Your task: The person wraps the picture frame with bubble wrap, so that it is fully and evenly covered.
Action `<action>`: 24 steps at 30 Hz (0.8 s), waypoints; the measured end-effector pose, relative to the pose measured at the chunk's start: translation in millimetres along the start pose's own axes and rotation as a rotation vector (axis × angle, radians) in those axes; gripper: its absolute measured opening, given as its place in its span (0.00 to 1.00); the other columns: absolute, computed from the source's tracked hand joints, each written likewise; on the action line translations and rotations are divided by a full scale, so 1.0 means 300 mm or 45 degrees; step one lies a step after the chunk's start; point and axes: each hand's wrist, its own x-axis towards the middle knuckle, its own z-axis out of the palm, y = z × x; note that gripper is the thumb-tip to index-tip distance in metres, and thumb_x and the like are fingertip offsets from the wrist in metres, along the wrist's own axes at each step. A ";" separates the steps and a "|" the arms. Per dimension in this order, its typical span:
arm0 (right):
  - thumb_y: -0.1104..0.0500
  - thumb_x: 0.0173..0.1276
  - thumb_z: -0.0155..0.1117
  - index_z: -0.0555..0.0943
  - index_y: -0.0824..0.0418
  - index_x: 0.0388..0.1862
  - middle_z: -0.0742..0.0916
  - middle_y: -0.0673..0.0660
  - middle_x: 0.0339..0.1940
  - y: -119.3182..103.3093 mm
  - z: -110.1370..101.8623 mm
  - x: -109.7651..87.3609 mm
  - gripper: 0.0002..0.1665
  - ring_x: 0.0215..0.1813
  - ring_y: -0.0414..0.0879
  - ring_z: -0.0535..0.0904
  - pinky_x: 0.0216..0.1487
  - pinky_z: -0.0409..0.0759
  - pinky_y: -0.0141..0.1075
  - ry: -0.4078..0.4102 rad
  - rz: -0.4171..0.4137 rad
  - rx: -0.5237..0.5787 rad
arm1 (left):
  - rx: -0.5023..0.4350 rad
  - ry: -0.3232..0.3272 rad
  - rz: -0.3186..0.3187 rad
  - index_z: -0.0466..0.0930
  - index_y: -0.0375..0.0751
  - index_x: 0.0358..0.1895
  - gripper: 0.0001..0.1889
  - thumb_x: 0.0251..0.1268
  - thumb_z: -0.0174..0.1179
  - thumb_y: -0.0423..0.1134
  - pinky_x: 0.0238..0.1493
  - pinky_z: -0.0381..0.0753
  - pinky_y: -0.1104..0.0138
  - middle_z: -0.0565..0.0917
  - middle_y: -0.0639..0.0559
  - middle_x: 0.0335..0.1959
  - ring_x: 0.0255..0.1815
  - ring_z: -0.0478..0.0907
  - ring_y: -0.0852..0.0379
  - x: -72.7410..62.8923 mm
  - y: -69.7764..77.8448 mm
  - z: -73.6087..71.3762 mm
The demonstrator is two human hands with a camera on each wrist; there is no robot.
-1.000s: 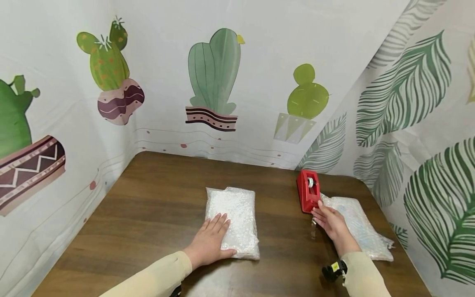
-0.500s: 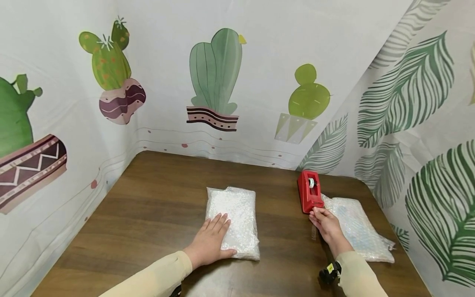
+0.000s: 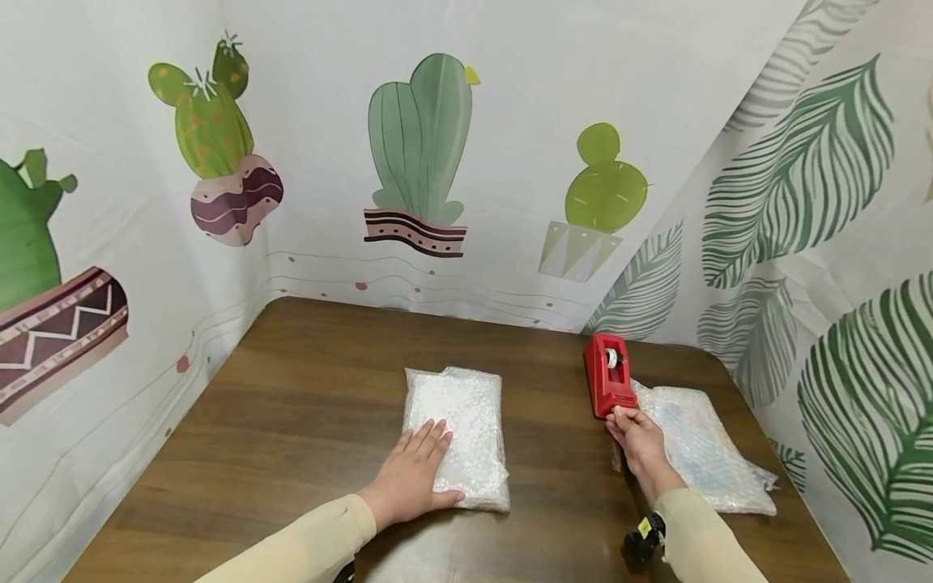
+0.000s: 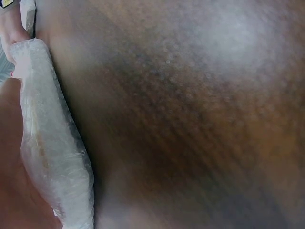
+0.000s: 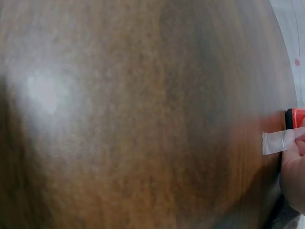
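Note:
A bubble-wrapped package (image 3: pixel 474 421) lies flat on the brown table, and my left hand (image 3: pixel 411 474) rests on its lower left part with the fingers straight. In the left wrist view the bubble wrap (image 4: pixel 57 152) shows from its side, the palm against it. Farther right stands a red tape dispenser (image 3: pixel 596 385) with a small roll in it. Right at its front end my right hand (image 3: pixel 645 447) pinches a strip of clear tape (image 5: pixel 276 142) between thumb and fingers. The strip's loose end sticks out past the thumb in the right wrist view.
Another bubble-wrapped package (image 3: pixel 703 453) lies at the right side of the table (image 3: pixel 313 389), just beyond the right hand. A white cloth wall printed with cacti and leaves (image 3: pixel 510 146) closes off the back and sides.
My right hand has shifted slightly left and lower at the dispenser's front, still holding the tape strip. The left hand, the dispenser and both packages have stayed in place.

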 end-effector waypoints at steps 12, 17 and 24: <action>0.67 0.79 0.53 0.79 0.49 0.25 0.85 0.39 0.21 0.006 0.008 0.006 0.22 0.29 0.29 0.83 0.40 0.85 0.21 0.010 -0.012 -0.062 | -0.022 -0.005 -0.006 0.66 0.32 0.75 0.48 0.63 0.62 0.67 0.79 0.64 0.43 0.65 0.36 0.80 0.81 0.63 0.39 -0.002 0.003 -0.004; 0.70 0.78 0.52 0.80 0.52 0.27 0.84 0.38 0.22 0.018 0.004 0.008 0.21 0.30 0.28 0.83 0.41 0.84 0.20 -0.038 -0.049 -0.087 | -0.024 0.006 0.005 0.66 0.32 0.75 0.48 0.64 0.62 0.67 0.79 0.65 0.43 0.66 0.36 0.79 0.81 0.63 0.38 -0.002 0.000 0.005; 0.67 0.79 0.52 0.81 0.48 0.26 0.85 0.38 0.23 0.015 -0.007 0.006 0.22 0.32 0.28 0.83 0.44 0.84 0.20 -0.099 -0.048 -0.035 | -0.026 0.009 0.008 0.65 0.32 0.76 0.47 0.66 0.59 0.66 0.80 0.63 0.44 0.65 0.36 0.80 0.81 0.62 0.38 0.001 -0.002 0.011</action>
